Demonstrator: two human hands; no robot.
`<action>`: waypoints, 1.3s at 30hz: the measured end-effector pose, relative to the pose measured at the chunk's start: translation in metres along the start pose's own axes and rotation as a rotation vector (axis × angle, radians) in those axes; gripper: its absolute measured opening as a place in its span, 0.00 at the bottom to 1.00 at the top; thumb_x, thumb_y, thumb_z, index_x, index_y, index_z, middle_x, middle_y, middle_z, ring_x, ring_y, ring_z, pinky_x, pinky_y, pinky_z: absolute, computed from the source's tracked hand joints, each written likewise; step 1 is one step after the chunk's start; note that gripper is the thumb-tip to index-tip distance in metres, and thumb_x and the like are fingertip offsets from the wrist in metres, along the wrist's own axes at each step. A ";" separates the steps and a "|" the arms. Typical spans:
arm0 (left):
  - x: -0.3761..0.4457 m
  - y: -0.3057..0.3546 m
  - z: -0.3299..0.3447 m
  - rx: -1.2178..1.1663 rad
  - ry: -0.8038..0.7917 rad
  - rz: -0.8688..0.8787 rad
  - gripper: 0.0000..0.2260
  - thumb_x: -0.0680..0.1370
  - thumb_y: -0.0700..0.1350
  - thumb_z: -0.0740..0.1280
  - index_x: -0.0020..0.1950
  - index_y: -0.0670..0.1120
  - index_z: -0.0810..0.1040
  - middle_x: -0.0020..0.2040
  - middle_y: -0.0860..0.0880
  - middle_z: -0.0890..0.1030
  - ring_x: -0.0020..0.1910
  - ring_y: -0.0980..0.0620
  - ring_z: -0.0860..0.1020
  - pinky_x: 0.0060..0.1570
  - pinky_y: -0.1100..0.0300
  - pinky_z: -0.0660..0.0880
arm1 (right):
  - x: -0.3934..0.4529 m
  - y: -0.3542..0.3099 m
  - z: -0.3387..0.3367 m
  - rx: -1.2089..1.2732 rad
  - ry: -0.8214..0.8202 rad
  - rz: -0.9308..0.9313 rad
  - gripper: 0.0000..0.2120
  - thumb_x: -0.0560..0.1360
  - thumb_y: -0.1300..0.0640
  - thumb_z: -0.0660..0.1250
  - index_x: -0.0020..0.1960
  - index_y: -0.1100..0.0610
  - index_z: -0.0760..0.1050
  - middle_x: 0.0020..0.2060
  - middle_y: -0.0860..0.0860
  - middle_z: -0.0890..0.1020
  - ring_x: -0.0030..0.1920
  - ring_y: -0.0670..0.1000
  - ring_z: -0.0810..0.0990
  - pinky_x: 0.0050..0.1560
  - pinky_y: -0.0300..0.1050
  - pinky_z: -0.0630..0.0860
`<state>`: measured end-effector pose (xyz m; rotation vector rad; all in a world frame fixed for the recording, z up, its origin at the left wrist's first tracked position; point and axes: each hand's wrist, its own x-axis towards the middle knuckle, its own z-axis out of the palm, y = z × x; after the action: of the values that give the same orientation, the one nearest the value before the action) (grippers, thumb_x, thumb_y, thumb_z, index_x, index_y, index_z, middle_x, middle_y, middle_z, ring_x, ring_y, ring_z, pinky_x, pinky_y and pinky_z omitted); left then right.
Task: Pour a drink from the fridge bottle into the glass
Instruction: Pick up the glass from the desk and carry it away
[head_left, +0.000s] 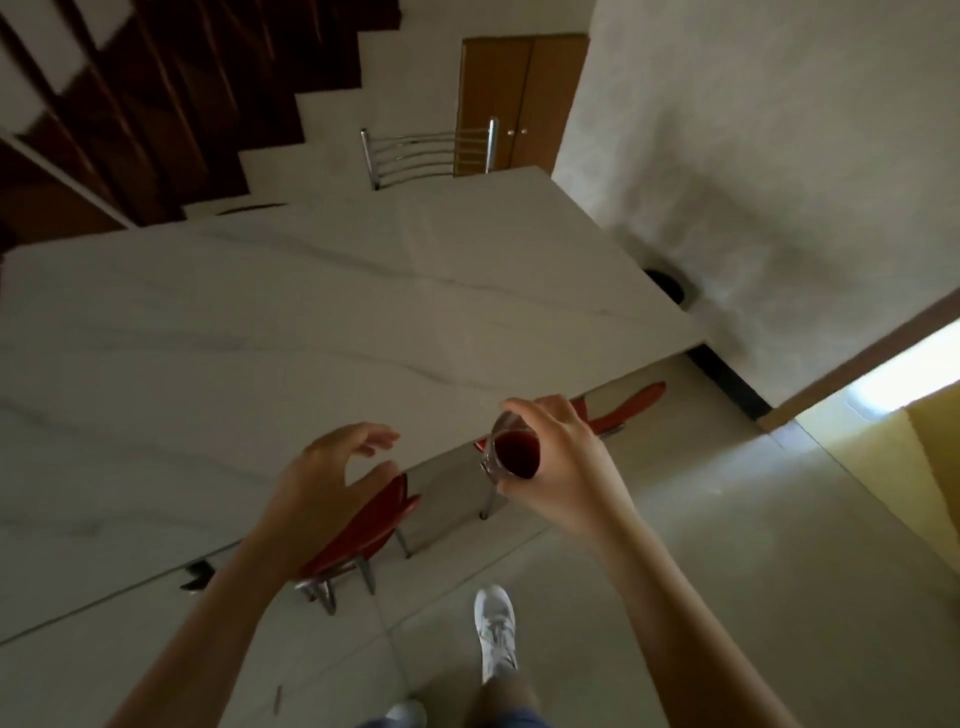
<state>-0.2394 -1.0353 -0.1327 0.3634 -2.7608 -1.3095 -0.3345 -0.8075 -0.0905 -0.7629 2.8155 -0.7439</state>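
My right hand (558, 462) grips a clear glass (511, 449) holding dark red drink, raised in the air just past the near edge of the white marble table (260, 338). The glass is roughly upright in my fingers. My left hand (332, 473) hovers over the table's near edge with fingers spread and curved, holding nothing. No bottle and no fridge are in view.
Two red-seated metal chairs (363, 525) (623, 410) are tucked under the table's near side, and a chrome-backed chair (428, 150) stands at the far end. Stairs rise at the back left, a wooden cabinet stands behind. My white shoe (496, 629) is on the tiled floor.
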 end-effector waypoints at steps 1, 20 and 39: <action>0.011 -0.003 0.002 0.003 0.038 -0.023 0.10 0.75 0.50 0.69 0.53 0.61 0.75 0.51 0.65 0.78 0.50 0.64 0.76 0.50 0.59 0.72 | 0.017 0.004 0.001 -0.006 -0.023 -0.028 0.32 0.64 0.52 0.74 0.65 0.44 0.66 0.59 0.48 0.70 0.54 0.53 0.75 0.50 0.48 0.76; 0.126 -0.080 -0.009 0.032 0.329 -0.475 0.11 0.75 0.51 0.68 0.56 0.59 0.75 0.52 0.62 0.78 0.51 0.60 0.76 0.46 0.58 0.74 | 0.285 -0.024 0.137 -0.011 -0.408 -0.360 0.32 0.64 0.55 0.74 0.66 0.47 0.66 0.60 0.52 0.69 0.55 0.57 0.73 0.52 0.49 0.74; 0.193 -0.151 -0.028 -0.024 0.212 -0.571 0.10 0.75 0.52 0.67 0.55 0.61 0.74 0.52 0.63 0.77 0.52 0.60 0.75 0.51 0.53 0.76 | 0.340 -0.036 0.203 -0.072 -0.528 -0.228 0.42 0.62 0.50 0.78 0.70 0.46 0.59 0.66 0.51 0.64 0.62 0.56 0.67 0.52 0.51 0.75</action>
<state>-0.3948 -1.1949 -0.2398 1.2791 -2.5467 -1.2925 -0.5620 -1.0924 -0.2485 -1.1158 2.3121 -0.3902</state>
